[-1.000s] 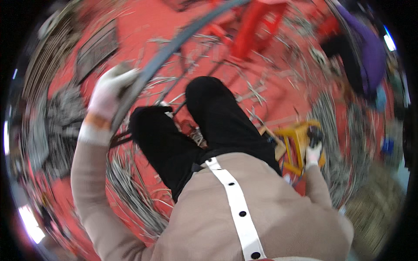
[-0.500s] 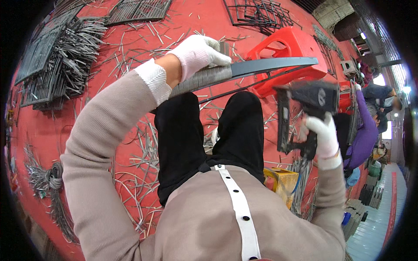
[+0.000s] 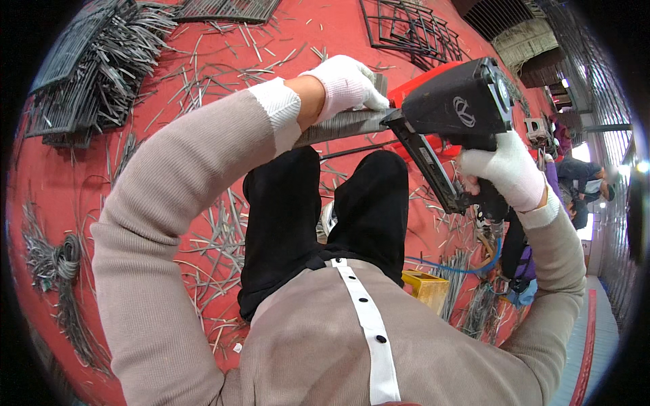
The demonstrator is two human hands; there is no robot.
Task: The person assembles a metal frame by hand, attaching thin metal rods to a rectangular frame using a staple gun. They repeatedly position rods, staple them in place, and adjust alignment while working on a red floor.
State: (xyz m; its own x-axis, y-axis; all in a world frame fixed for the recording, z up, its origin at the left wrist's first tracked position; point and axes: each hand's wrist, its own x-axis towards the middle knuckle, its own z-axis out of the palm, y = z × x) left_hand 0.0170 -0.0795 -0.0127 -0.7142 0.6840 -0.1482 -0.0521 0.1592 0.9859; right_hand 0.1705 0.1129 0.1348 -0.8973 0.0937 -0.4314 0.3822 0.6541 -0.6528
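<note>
My left hand (image 3: 349, 84), in a white glove, is closed on a bar (image 3: 338, 128) wound with grey flat strip. Its fingertips press near the end of the winding, and a short piece of strip sticks up behind them. In my gloved right hand (image 3: 504, 169) is a black staple gun (image 3: 447, 105), gripped by its handle. The gun's nose rests at or very near the bar, just right of my left fingertips. Its body hides the bar's far right end. The bar lies across above my knees.
A red plastic stool (image 3: 416, 82) stands behind the gun. Strip scraps litter the red floor (image 3: 223, 101). Dark frames lie at far left (image 3: 74, 61) and top (image 3: 413, 30). A yellow box (image 3: 428, 287) and blue hose (image 3: 474, 271) sit right of my lap. People (image 3: 586, 179) are farther right.
My right hand has raised the staple gun up and left, turning its nose onto the bar by my left fingertips. My left hand has shifted right with the bar.
</note>
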